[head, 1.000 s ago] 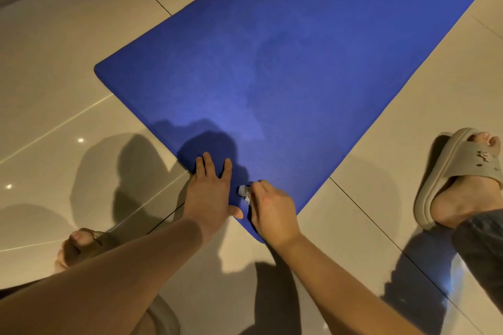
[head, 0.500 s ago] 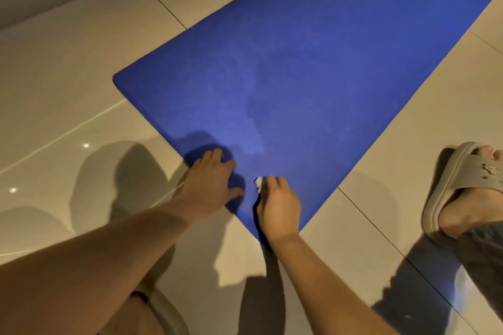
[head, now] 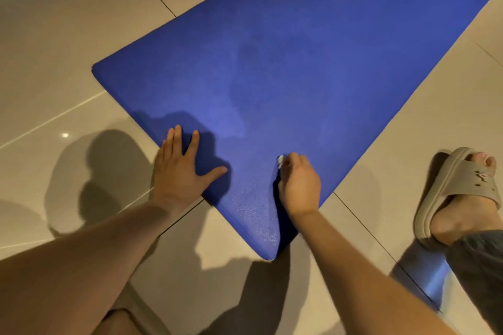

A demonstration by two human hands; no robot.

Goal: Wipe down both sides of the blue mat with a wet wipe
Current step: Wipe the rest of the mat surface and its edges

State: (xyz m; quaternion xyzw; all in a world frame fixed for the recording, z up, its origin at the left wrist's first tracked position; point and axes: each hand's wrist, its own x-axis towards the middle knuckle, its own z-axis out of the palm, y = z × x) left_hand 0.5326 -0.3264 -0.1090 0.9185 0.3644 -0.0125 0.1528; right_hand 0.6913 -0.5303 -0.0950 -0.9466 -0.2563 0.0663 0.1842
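The blue mat (head: 313,57) lies flat on the tiled floor, running from its near corner toward the top right, with darker damp patches near its middle. My left hand (head: 179,171) presses flat on the mat's near left edge, fingers spread. My right hand (head: 299,185) rests on the mat close to the near corner, fingers curled round a small bunched white wet wipe (head: 279,160) that peeks out past the fingertips.
Glossy beige floor tiles (head: 68,49) surround the mat. My right foot in a beige slipper (head: 460,190) stands on the floor just right of the mat. A grey trouser leg (head: 479,266) shows at the lower right.
My two hands have drawn apart along the near end. The left hand now lies flatter with fingers spread, and the right hand with the wipe has slid rightward.
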